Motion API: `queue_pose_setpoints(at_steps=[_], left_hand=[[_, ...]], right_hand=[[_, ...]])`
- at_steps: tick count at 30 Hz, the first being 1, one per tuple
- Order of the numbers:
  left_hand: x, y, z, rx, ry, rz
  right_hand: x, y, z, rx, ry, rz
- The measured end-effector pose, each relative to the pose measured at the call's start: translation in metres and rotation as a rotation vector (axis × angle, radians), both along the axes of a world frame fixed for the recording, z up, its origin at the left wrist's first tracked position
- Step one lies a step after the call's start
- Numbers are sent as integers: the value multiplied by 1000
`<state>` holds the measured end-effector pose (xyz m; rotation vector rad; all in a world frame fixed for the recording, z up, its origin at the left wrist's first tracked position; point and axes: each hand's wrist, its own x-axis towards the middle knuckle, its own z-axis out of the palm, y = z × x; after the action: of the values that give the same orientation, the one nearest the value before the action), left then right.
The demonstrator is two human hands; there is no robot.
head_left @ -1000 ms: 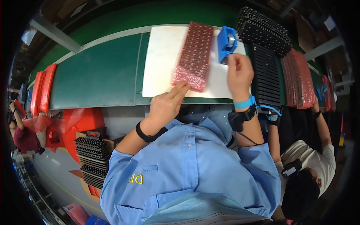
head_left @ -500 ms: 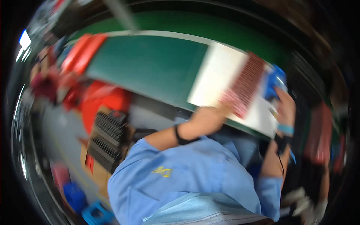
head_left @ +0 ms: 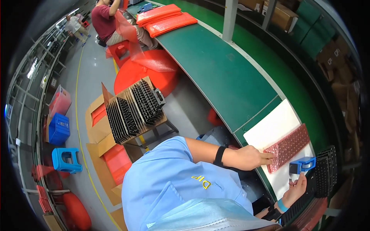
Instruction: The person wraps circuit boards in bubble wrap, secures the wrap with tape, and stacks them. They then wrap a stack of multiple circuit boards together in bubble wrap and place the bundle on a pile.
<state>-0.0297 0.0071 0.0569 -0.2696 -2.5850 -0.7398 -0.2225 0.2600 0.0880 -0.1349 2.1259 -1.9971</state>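
A flat pink bubble-wrap package (head_left: 288, 148) lies on a white sheet (head_left: 266, 129) on the green bench. My left hand (head_left: 250, 157) grips the package's near left end, its fingers pressed together on the wrap. Just right of the package stands a blue tape dispenser (head_left: 303, 165). My right hand (head_left: 296, 188) is closed in a pinch at the dispenser's near side. Whatever it pinches is too small to make out. What lies inside the wrap is hard to tell.
Black slotted racks (head_left: 325, 173) stand to the right. To my left, black perforated panels (head_left: 135, 109) rest in a rack beside an open carton (head_left: 115, 163). Orange-red bags (head_left: 171, 23) lie at the bench's far end, near a seated person (head_left: 106, 23). A post (head_left: 230, 21) rises from the bench edge.
The view has swung round and sharpened, showing more of the floor on the left. My right hand has come from beside the dispenser to its near side. My left hand stays at the package.
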Motion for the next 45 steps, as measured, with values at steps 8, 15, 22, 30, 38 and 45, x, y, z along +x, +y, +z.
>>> queue_pose_setpoints(at_steps=[8, 15, 22, 30, 38, 45], left_hand=[[-3, -4, 0, -37, -24, 123], [-9, -5, 8, -33, -85, 42], [-11, 2, 8, -69, -53, 20], [-12, 1, 7, -44, -54, 22], [-13, 3, 10, 10, -56, 55], [-14, 4, 11, -3, -42, 54]], right_hand=[[37, -53, 13, -173, -79, -30], [56, -58, -1, -317, -21, -68], [67, -85, -1, -428, -26, -138], [62, -94, -31, -366, 394, -173], [61, -86, -38, -336, 81, -131], [50, -65, -45, 68, 252, -164]])
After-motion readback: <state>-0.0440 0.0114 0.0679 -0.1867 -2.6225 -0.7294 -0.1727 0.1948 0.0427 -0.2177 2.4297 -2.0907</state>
